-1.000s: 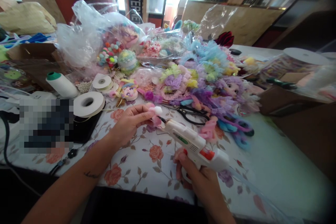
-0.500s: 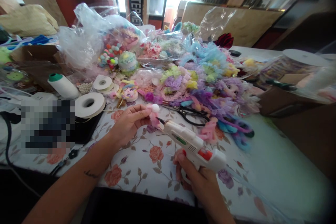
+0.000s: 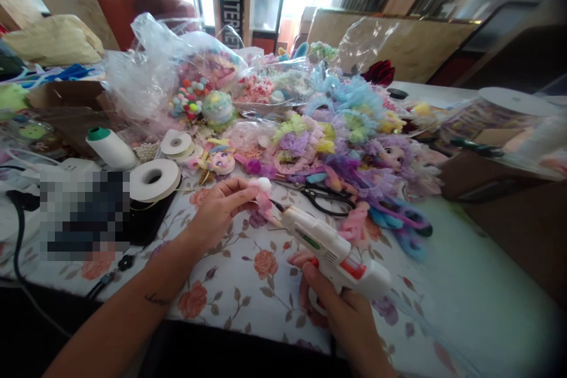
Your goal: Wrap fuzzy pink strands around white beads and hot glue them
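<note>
My left hand (image 3: 219, 209) pinches a small pink fluffy ornament with a white pompom (image 3: 264, 186) on top, held just above the flowered tablecloth (image 3: 248, 283). My right hand (image 3: 341, 313) grips a white hot glue gun (image 3: 330, 245) with a red trigger. Its dark nozzle points up and left and sits right at the pink ornament. Black scissors (image 3: 325, 198) lie on the cloth just behind the gun.
A big heap of pastel ruffled flowers and doll heads (image 3: 336, 142) fills the table's middle. Ribbon spools (image 3: 155, 177), a white thread cone (image 3: 110, 147) and plastic bags (image 3: 146, 71) stand at left. A black cable (image 3: 18, 230) runs at far left, a box (image 3: 482, 174) at right.
The view shifted slightly. My left hand has kept the pompom piece at the nozzle, and the glue gun has stayed against it, both sitting a little lower and right in the picture.
</note>
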`<state>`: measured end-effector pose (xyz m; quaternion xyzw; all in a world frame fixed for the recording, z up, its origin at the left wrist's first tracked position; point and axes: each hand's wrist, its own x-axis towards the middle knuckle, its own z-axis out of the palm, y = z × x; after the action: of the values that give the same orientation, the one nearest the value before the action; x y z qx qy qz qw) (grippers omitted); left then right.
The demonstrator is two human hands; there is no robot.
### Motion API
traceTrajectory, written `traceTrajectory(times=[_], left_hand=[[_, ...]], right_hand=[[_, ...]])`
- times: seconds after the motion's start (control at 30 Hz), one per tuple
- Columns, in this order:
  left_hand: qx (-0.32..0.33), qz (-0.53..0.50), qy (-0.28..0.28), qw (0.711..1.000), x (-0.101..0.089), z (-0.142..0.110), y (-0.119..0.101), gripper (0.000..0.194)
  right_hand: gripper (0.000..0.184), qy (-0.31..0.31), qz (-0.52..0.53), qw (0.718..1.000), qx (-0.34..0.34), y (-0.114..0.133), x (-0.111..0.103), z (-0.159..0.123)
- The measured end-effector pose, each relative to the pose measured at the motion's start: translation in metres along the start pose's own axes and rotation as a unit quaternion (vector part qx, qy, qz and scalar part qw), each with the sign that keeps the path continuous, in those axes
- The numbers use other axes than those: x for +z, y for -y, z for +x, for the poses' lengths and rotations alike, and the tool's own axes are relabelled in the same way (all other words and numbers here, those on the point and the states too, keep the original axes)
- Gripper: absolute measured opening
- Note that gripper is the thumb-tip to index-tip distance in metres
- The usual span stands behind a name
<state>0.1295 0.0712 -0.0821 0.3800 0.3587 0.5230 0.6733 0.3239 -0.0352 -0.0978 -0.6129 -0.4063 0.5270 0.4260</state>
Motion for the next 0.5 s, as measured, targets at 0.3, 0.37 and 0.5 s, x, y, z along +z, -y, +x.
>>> traceTrajectory(times=[0.3, 0.37, 0.5], left_hand=[[-0.003, 0.064, 0.019, 0.998, -0.0006, -0.0027, 0.0010, 0.017], [-0.003, 0.065, 0.018, 0.998, 0.0006, -0.0028, 0.0004, 0.018], [-0.006, 0.051, 0.017, 0.999, 0.0012, -0.0024, -0.0004, 0.017]], right_hand=[[0.044, 0.016, -0.009, 1.000, -0.006, 0.0033, 0.0001, 0.0010], [0.045, 0.016, -0.013, 1.000, -0.002, 0.0038, -0.0001, 0.0005], [0.046, 0.013, -0.014, 1.000, 0.008, 0.0003, -0.0010, 0.0008]])
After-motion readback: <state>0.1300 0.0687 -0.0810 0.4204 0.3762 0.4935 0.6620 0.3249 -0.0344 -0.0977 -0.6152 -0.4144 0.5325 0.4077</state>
